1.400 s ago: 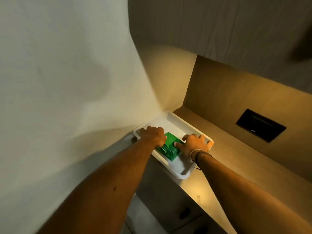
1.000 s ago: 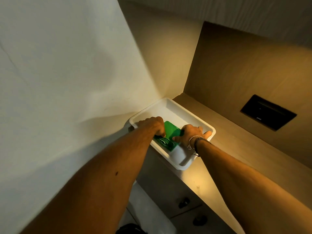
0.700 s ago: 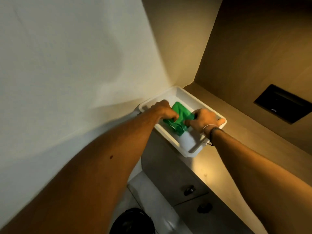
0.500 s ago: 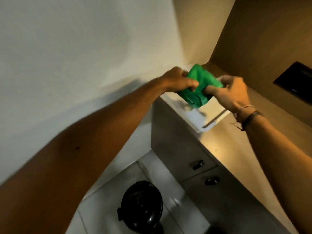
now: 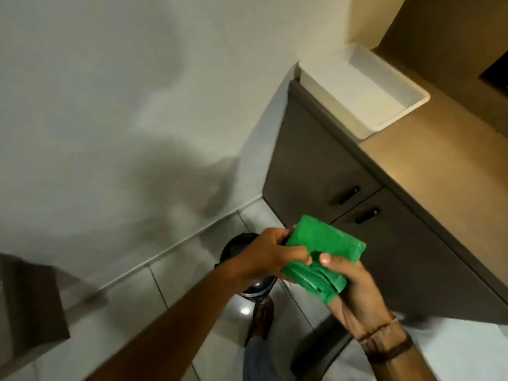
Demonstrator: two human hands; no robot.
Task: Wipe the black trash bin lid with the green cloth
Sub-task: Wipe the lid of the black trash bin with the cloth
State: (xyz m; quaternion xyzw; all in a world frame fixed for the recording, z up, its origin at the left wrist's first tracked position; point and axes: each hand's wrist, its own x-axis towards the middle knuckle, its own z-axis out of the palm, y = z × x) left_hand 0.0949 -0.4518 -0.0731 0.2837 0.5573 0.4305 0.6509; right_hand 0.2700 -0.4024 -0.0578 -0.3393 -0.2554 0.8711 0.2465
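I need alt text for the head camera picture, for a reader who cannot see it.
Two bare hands, left hand and right hand, hold a folded green cloth above a black trash bin on a tiled floor. Behind, an empty white tray sits on a wooden counter over grey cabinet doors.

- cloth [image 5: 324,257] sits low in view, just right of centre, held between both hands.
- left hand [image 5: 270,255] grips the cloth's side at 9 o'clock; right hand [image 5: 354,292] is under it at 5 o'clock.
- bin [image 5: 239,244] stands on the floor [image 5: 176,281] below the left hand, mostly hidden behind it, near the wall [image 5: 110,105].
- cabinet [image 5: 316,166] lies at 1 o'clock from the cloth, its end against the wall.
- counter [image 5: 439,160] tops the cabinet.
- tray [image 5: 365,86] rests on the counter's far end, at 1 o'clock, beside the wall.
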